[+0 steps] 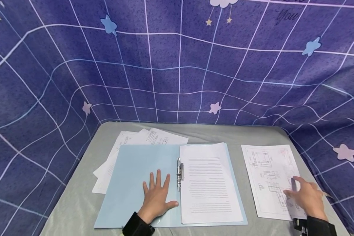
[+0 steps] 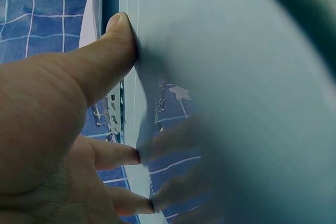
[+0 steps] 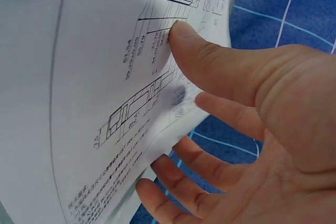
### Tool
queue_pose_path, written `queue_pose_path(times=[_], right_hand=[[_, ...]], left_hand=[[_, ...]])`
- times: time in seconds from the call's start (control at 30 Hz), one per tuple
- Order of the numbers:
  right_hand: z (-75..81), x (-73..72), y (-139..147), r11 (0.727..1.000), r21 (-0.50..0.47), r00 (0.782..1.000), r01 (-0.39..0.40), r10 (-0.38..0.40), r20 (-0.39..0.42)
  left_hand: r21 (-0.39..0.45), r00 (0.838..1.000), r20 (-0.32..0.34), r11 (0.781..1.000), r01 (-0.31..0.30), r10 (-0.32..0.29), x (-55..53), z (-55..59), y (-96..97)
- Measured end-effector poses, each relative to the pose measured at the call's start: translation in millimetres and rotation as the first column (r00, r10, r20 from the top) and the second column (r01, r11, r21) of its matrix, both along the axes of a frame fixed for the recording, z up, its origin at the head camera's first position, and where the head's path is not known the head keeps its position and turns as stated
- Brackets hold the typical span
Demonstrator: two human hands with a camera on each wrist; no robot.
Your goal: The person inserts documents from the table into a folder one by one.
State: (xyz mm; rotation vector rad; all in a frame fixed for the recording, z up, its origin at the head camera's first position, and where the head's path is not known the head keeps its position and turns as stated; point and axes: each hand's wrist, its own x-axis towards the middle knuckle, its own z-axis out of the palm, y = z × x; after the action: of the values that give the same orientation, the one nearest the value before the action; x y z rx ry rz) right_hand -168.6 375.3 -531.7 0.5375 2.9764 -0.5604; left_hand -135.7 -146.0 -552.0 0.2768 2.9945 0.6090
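Light-blue rectangular folder [image 1: 135,164] is laid open, white paper drawing sheet [image 1: 268,181] placed to its right. Left hand [image 1: 157,196] is spread on folder; sheet is touched by right hand [image 1: 309,196], fingers loosely parted. Lifting by edge is advised, avoiding creases.

A black cuff [image 1: 138,225] wraps the left wrist — a speck of yellow [image 1: 123,232] shows at its edge. The right sleeve [image 1: 321,226] is black too — beside it, a dark band [image 1: 301,225] bears small pale marks.
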Motion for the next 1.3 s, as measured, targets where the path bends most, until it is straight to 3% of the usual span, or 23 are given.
queue_pose_path(times=[0.13,0.27,0.53,0.93,1.13,1.3], right_hand=[[0.3,1.2,-0.8,0.998,0.051,0.997,0.045,-0.042,-0.069],[1.2,0.2,0.7,0.992,0.042,0.988,0.120,-0.115,-0.106],[0.0,-1.5,1.4,0.967,0.026,0.967,0.254,-0.253,-0.035],[-2.3,-0.5,5.7,0.968,0.006,0.968,0.253,-0.253,-0.007],[10.0,6.9,6.9,0.971,-0.045,0.968,0.233,-0.236,-0.085],[27.6,13.6,4.0,0.966,-0.082,0.950,0.245,-0.256,-0.177]], left_hand=[[0.002,1.000,-0.011,1.000,0.005,-0.005,-1.2,-0.2,0.2],[-0.004,1.000,-0.002,1.000,0.005,-0.005,-2.3,0.2,0.4],[-0.009,1.000,-0.008,1.000,0.005,-0.005,-2.7,0.8,1.7],[-0.008,1.000,-0.012,1.000,0.001,-0.001,-3.0,-1.6,0.1],[-0.013,1.000,-0.016,1.000,-0.003,0.003,-2.7,-2.4,0.5],[-0.015,1.000,-0.024,1.000,-0.006,0.006,-2.5,-1.1,0.3]])
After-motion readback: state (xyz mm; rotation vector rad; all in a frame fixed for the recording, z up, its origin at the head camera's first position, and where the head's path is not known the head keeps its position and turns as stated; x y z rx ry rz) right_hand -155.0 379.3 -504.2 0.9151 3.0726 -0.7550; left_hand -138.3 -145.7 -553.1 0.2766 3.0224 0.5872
